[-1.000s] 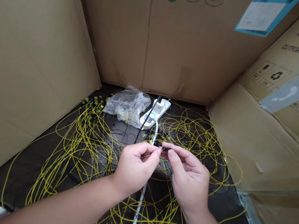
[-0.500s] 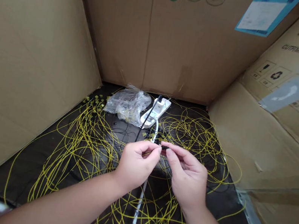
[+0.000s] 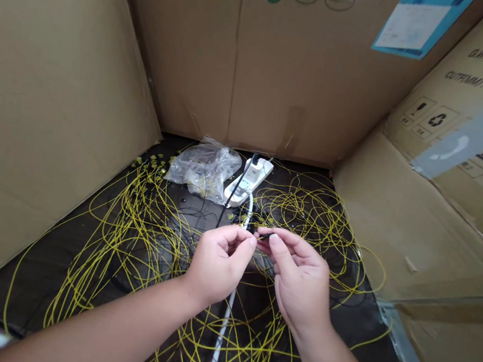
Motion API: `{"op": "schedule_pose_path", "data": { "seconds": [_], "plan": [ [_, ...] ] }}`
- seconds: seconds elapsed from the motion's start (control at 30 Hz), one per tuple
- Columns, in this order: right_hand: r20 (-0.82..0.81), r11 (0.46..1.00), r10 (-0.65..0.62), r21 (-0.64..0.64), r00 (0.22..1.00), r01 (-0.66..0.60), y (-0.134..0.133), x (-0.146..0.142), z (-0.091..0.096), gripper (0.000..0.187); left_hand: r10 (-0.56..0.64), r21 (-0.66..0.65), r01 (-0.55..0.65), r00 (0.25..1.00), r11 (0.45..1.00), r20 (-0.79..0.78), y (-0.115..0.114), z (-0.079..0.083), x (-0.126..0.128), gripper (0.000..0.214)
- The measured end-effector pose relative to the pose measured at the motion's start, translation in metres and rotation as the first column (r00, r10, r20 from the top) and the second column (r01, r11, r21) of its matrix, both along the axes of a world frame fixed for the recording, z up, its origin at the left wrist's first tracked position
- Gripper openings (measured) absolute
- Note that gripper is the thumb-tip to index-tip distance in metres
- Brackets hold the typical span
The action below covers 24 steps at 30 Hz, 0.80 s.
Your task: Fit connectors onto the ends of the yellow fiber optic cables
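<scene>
My left hand [image 3: 221, 264] is closed in a pinch, thumb against forefinger, on what looks like the end of a thin yellow wire [image 3: 259, 239]. Just to its right, the thumb and fingers of my right hand [image 3: 301, 280] pinch a small black piece [image 3: 266, 236], partly covered by the fingers. The fingertips of both hands are close together, and the short stretch of yellow wire runs between them to the black piece. Whether wire and piece are joined is too small to tell. Loose yellow wires [image 3: 119, 247] spread over the dark surface around and below my hands.
Beyond my hands stand a white power strip [image 3: 263, 173] with a plug in it and a crumpled clear plastic bag [image 3: 207, 166]. A white cable [image 3: 221, 338] runs toward me. Cardboard boxes [image 3: 286, 77] wall the left, back and right. Small black parts lie behind my hands.
The fingertips have drawn slightly apart, and a bit of yellow wire now shows between them. More of the black piece is visible in my right hand. The whole view has shifted slightly.
</scene>
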State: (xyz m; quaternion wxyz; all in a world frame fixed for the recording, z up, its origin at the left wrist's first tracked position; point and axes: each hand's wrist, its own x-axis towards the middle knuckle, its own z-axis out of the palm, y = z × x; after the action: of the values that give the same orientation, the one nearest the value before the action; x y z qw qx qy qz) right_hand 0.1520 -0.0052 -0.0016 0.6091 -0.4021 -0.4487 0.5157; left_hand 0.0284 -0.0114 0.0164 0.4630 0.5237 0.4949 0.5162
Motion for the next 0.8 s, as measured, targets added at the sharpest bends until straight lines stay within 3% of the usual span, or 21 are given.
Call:
{"op": "schedule_pose_path", "data": {
  "seconds": [0.5, 0.8],
  "plan": [
    [-0.114, 0.998, -0.022, -0.064, 0.993, 0.015, 0.0016, -0.0025, -0.0046, 0.026, -0.03, -0.067, 0.031, 0.999, 0.997, 0.025, 0.003, -0.0015, 0.0027, 0.022],
    [-0.084, 0.998, -0.019, -0.06, 0.996, 0.014, 0.0026, -0.0026, -0.006, 0.031, -0.072, -0.137, 0.081, 0.995, 0.987, 0.073, 0.0051, -0.0014, 0.0018, 0.022]
  ]
}}
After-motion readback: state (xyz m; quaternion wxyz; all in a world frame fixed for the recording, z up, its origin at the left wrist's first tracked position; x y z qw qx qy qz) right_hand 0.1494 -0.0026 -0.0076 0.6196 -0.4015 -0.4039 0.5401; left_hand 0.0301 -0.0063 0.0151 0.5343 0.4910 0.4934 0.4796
